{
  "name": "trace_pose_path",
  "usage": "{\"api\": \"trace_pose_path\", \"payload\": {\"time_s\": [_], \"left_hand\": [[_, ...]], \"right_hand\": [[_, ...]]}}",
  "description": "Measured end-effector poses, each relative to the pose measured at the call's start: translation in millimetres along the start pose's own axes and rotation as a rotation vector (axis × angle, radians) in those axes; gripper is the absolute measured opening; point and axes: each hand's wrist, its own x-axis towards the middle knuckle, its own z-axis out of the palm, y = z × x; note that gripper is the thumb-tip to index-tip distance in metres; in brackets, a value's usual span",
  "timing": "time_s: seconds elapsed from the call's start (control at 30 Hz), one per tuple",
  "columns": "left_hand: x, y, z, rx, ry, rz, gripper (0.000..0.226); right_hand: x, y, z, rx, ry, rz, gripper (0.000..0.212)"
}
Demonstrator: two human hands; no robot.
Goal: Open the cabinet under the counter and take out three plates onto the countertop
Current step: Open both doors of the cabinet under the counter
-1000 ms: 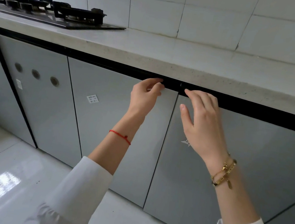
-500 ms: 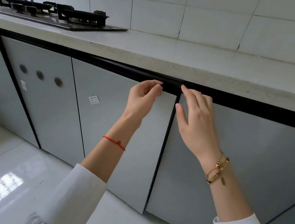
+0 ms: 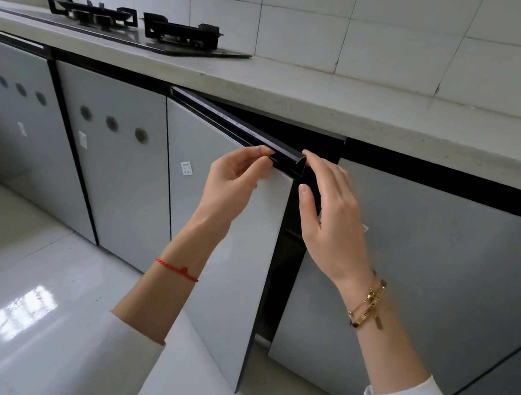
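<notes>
A grey cabinet door [image 3: 230, 260] with a black top handle strip [image 3: 229, 122] stands swung partly out from under the pale countertop [image 3: 365, 111]. My left hand [image 3: 234, 183] pinches the handle strip near its free end. My right hand [image 3: 327, 213] is right beside it, fingertips touching the strip's end, fingers apart and thumb down in front of the dark gap [image 3: 286, 268]. The inside of the cabinet is dark; no plates can be seen.
A black gas hob [image 3: 132, 27] sits on the counter at the left. More grey doors run along both sides, the shut neighbour [image 3: 426, 271] on the right. White tiled wall behind, glossy white floor tiles [image 3: 20, 297] below.
The door has swung outward on its left hinge, from barely cracked to clearly ajar. Both hands moved toward me with its top edge.
</notes>
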Motion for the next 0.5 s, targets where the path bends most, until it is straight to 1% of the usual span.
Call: {"api": "trace_pose_path", "payload": {"time_s": [0.07,0.17,0.27,0.37,0.43,0.5], "left_hand": [[-13.0,-0.7,-6.7,0.092,0.063,0.055,0.019],[-42.5,-10.0,-16.5,0.348,0.161,0.243,0.029],[-68.6,-26.1,-20.7,0.561,0.121,0.381,0.049],[-85.6,-39.4,-24.0,0.632,0.098,0.414,0.067],[-91.8,-42.7,-31.2,0.663,0.150,0.398,0.071],[-96.8,-42.3,-43.3,0.673,0.199,0.397,0.069]], "right_hand": [[-3.0,-6.0,0.4,-0.002,-0.019,-0.013,0.043],[-7.7,-14.0,-0.2,-0.002,-0.046,-0.041,0.044],[-11.6,-24.9,0.9,0.024,-0.077,-0.096,0.046],[-14.6,-40.5,6.0,0.051,-0.115,-0.149,0.047],[-15.8,-53.0,11.6,0.073,-0.132,-0.178,0.048],[-17.0,-65.3,18.4,0.086,-0.144,-0.213,0.048]]}}
